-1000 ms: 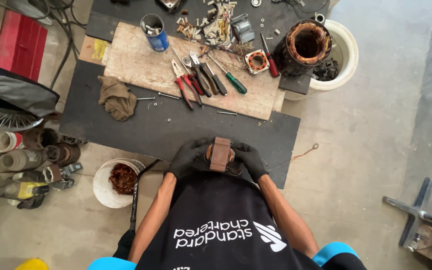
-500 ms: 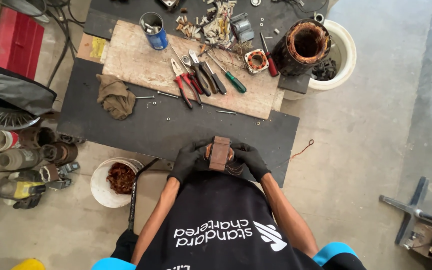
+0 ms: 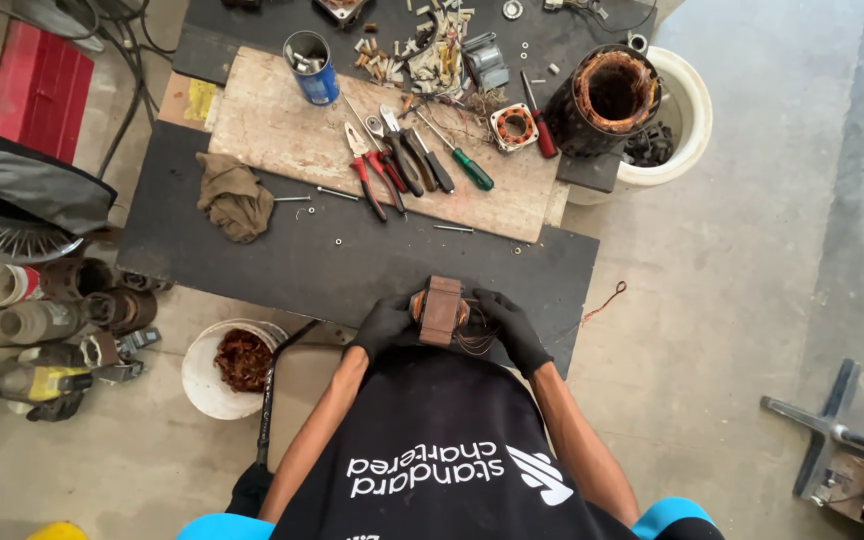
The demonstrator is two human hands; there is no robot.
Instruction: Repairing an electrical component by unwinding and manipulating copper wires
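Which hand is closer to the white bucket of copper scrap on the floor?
Left. The left hand grips the brown coil block just right of the white bucket; the right hand holds the block's far side.

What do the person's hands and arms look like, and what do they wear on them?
Both the left hand and the right hand wear plain black gloves that end at the wrist. The forearms are uncovered, without sleeves. No markings or cables show on the gloves.

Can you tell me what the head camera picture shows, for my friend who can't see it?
Seen from above, a person's gloved left hand and right hand hold a brown coil block over a dark mat. Farther off, pliers and screwdrivers lie on a wooden board, with a rag beside it and a white bucket on the floor.
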